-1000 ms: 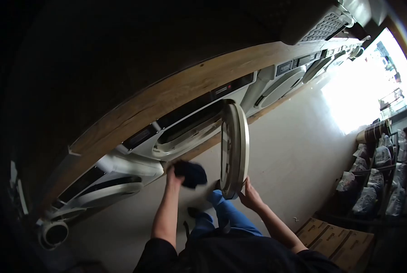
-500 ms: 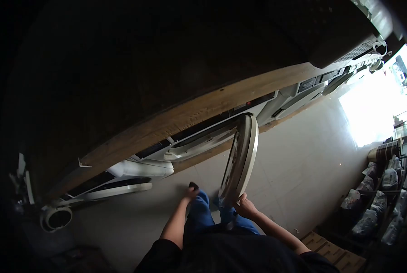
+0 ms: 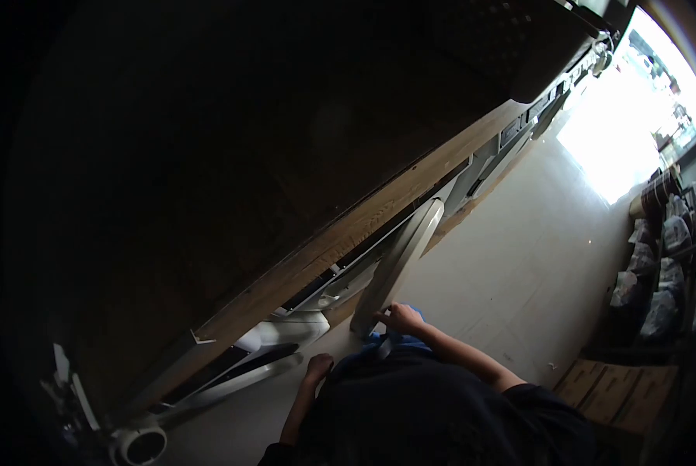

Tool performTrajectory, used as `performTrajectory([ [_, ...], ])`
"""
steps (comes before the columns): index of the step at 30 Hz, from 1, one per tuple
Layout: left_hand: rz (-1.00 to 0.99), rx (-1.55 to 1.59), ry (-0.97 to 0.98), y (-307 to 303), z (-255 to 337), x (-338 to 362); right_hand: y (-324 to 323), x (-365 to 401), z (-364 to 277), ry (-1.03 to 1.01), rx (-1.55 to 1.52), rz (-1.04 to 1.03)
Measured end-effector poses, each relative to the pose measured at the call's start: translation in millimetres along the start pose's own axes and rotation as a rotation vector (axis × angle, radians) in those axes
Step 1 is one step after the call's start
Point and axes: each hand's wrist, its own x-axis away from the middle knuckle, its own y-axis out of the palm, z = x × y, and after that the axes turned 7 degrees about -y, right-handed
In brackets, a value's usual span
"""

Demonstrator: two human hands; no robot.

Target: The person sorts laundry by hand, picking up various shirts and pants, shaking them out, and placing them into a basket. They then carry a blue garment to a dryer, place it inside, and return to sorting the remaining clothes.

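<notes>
A thick, pale machine door (image 3: pixel 410 252) with a rounded rim stands swung out from a white machine front, seen nearly edge-on. My right hand (image 3: pixel 402 319) grips its near edge, fingers curled over the rim. My left hand (image 3: pixel 319 366) hangs low at my left side, apart from the door, with its fingers curled in and no object showing in it. Left of the door, another white machine front (image 3: pixel 305 332) juts from under a wooden beam (image 3: pixel 379 210).
Above the machines is a large dark surface. A pale floor (image 3: pixel 511 233) runs along their front towards a bright opening. Racks with plastic-wrapped items (image 3: pixel 662 311) and cardboard boxes (image 3: pixel 612 392) stand at right. A white ring-shaped part (image 3: pixel 142 446) is at lower left.
The view has turned, and my body is nearer the machines. The door has swung towards the machine front with my right hand on it. My left hand has drawn back towards my body.
</notes>
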Motion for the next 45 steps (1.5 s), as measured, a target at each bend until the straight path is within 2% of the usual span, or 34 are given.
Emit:
performTrajectory([
  [2,0.082,0.125,-0.036,-1,-23,4,-11,-10,-16,-0.053,-0.047,-0.015],
  [6,0.096,0.144,-0.145,-3,-54,8,-21,-33,-13,-0.15,-0.037,0.301],
  [7,0.081,0.139,-0.172,-2,-58,8,-24,-35,-10,-0.15,-0.111,0.437],
  [8,0.066,0.129,-0.19,-2,-61,9,-35,-37,-10,-0.14,-0.17,0.425],
  [12,0.04,0.129,-0.215,-11,-58,5,-75,-38,-17,-0.1,-0.191,0.675],
  [16,0.017,0.132,-0.214,-19,-47,-4,-113,-41,-27,-0.105,-0.227,0.755],
  [26,-0.012,0.116,-0.212,-37,-21,-25,-140,-72,-27,-0.111,-0.221,0.723],
  [30,-0.018,0.099,-0.211,-38,-17,-29,-146,-71,-33,-0.103,-0.266,0.646],
  [34,-0.016,0.082,-0.203,-31,-18,-29,-142,-78,-29,-0.143,-0.178,0.663],
  [39,-0.021,0.045,-0.185,-19,-21,-30,-161,-73,-25,-0.129,-0.086,0.507],
  [42,-0.025,0.024,-0.17,-13,-22,-29,-166,-61,-21,-0.158,-0.167,0.442],
  [44,-0.027,0.007,-0.162,-8,-20,-27,-162,-67,-11,-0.139,-0.127,0.51],
  [45,-0.035,-0.007,-0.157,-7,-18,-27,-155,-63,-5,-0.216,-0.053,0.561],
])
